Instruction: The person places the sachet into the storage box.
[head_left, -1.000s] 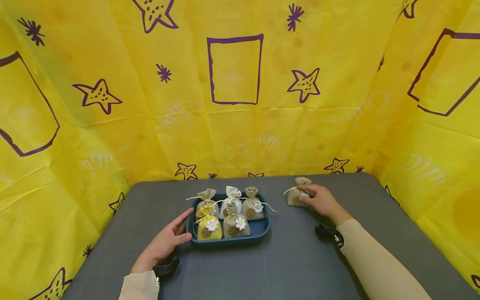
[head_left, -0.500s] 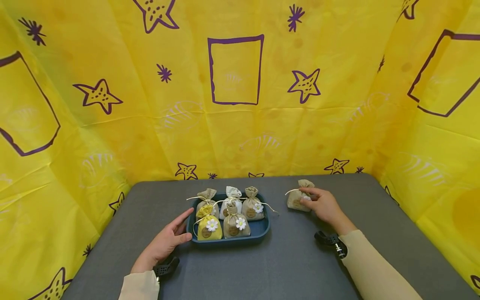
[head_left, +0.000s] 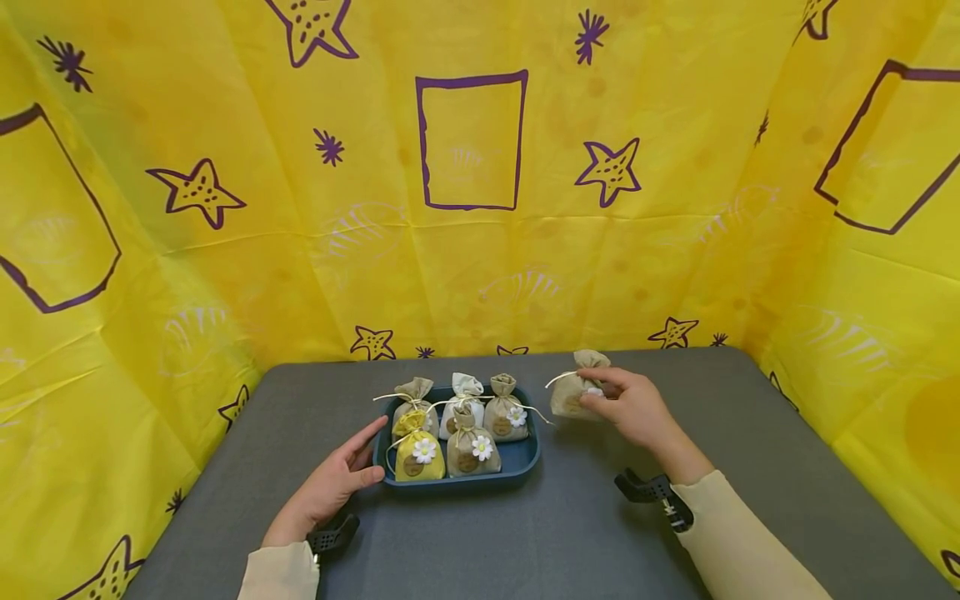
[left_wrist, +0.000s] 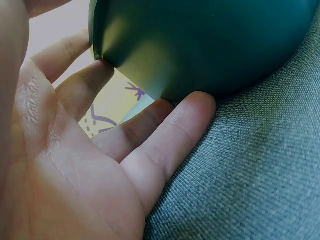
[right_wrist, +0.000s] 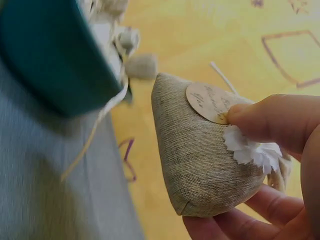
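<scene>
My right hand [head_left: 637, 410] pinches a small beige cloth drawstring sachet [head_left: 570, 397] between thumb and fingers, to the right of the blue tray [head_left: 517, 475]. In the right wrist view the sachet [right_wrist: 200, 155] shows a round paper tag [right_wrist: 209, 102] and a white flower [right_wrist: 252, 149], and the thumb presses by the tag. My left hand [head_left: 324, 488] rests at the tray's left end, its fingertips touching the outer wall [left_wrist: 200, 50]. Inside the tray stand several tied sachets: a yellow one [head_left: 411, 467] and a beige one [head_left: 461, 462] in front, a white one [head_left: 467, 387] behind.
A grey cloth-covered table [head_left: 525, 550] lies under everything. Yellow curtains [head_left: 465, 283] with starfish drawings rise along its back and sides. A loose drawstring [right_wrist: 92, 135] hangs over the tray's right edge towards the held sachet.
My right hand has lifted the beige sachet slightly and carried it left, closer to the tray. The left hand and the tray have stayed in place.
</scene>
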